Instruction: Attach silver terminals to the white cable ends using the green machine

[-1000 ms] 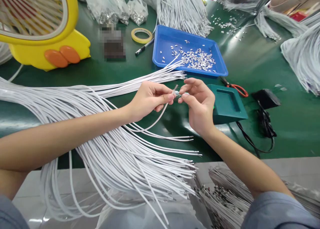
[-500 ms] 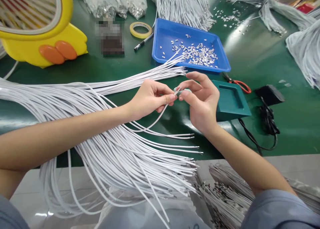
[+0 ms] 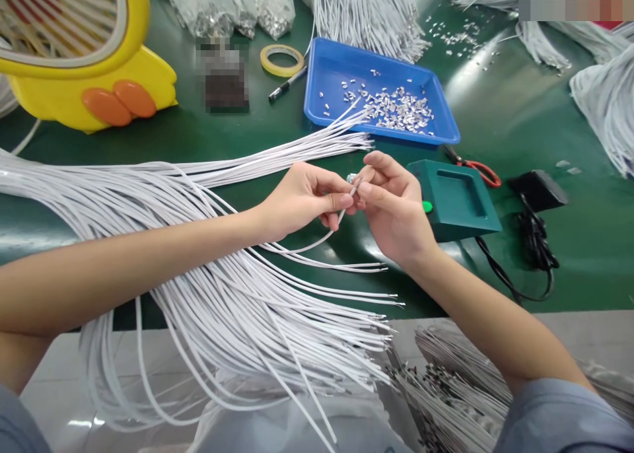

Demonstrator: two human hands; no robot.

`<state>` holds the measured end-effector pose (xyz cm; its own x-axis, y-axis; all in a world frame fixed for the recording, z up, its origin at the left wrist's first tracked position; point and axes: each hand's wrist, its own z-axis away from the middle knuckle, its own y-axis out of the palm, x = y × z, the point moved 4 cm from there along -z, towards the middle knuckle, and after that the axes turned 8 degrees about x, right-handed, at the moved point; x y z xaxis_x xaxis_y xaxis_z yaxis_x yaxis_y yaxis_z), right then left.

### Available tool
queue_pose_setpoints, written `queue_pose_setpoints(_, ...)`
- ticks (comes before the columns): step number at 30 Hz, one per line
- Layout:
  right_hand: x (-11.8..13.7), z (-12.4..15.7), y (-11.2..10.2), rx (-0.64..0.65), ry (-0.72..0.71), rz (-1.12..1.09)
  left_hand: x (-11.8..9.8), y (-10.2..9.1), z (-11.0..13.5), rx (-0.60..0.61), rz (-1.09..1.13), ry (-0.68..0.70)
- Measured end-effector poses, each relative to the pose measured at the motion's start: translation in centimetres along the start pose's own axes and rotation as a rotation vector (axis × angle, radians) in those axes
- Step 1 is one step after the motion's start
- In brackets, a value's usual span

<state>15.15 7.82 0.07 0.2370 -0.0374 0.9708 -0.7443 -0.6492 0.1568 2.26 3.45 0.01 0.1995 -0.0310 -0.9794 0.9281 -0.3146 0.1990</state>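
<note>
My left hand (image 3: 302,199) pinches one thin white cord (image 3: 317,240) near its end, above the green table. My right hand (image 3: 391,205) is closed with thumb and fingers pinched on a small silver metal tip (image 3: 351,177) at that cord's end; the two hands touch at the fingertips. A large fan of white cords (image 3: 208,294) lies under my left forearm and spills over the table's front edge. Behind my hands, a blue tray (image 3: 329,76) holds several loose silver metal tips (image 3: 396,106).
A teal box (image 3: 458,205) with a green button sits just right of my right hand, with red-handled scissors (image 3: 475,169) and a black adapter (image 3: 537,189) beyond. A yellow duck-shaped fan (image 3: 89,63), tape roll (image 3: 281,59), pen (image 3: 287,84) and more cord bundles (image 3: 604,109) lie at the back.
My right hand has moved left and closed in on my left hand, and the metal tip now sits at the cord's end. The view shifted slightly.
</note>
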Motion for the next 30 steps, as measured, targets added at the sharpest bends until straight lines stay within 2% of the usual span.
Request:
queue_pose_setpoints(7,0.83,0.07,-0.57,-0.09,-0.149,0.22,0.36,-0.26,-0.03,-0.022,0.065,-0.008)
queue_pose_setpoints(12,0.57,0.16,-0.41,-0.032,-0.154,0.291,0.27,-0.21,-0.07,-0.01,0.09,0.007)
queue_pose_setpoints(16,0.43,0.27,-0.35,-0.046,-0.183,0.348,0.15,-0.16,-0.04,-0.014,0.051,-0.002)
queue_pose_setpoints(22,0.71,0.14,-0.15,-0.065,-0.178,0.323,-0.2,0.01,-0.01,-0.013,0.012,0.015)
queue_pose_setpoints(27,0.73,0.15,-0.01,-0.031,-0.163,0.241,-0.21,0.21,-0.02,-0.001,0.032,0.001)
queue_pose_setpoints(30,0.69,0.17,-0.31,-0.043,-0.197,0.241,-0.03,0.12,-0.03,-0.008,0.034,-0.013)
